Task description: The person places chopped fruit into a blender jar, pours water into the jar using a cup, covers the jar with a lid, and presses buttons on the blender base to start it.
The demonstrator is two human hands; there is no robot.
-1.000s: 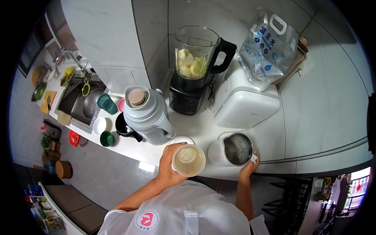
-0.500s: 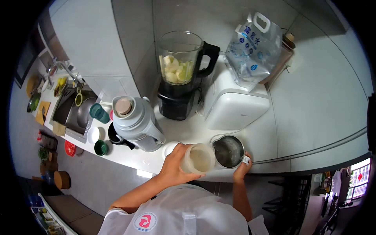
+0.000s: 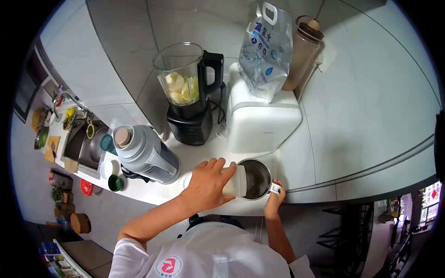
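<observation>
My left hand (image 3: 207,184) is wrapped round a translucent plastic cup (image 3: 237,181), which is tilted to the right with its rim over the near side of a metal-lined pitcher (image 3: 256,178). The pitcher stands at the counter's front edge, and my right hand (image 3: 275,199) grips its white handle (image 3: 275,188). Whether liquid is flowing from the cup cannot be made out. Behind them is a blender (image 3: 189,111) with pale, peeled chunks and green pieces in its clear jug.
A large grey-white thermos (image 3: 147,155) stands left of my left hand. Beyond it are a green cup (image 3: 115,183), a white bowl (image 3: 106,169) and the sink (image 3: 83,148). A white appliance (image 3: 262,123) behind the pitcher carries a water bag (image 3: 266,55) beside a brown bottle (image 3: 302,55).
My left hand has brought the cup rightward and tipped it over the pitcher. My right hand still holds the handle. The whole view has shifted, with the counter items now further left.
</observation>
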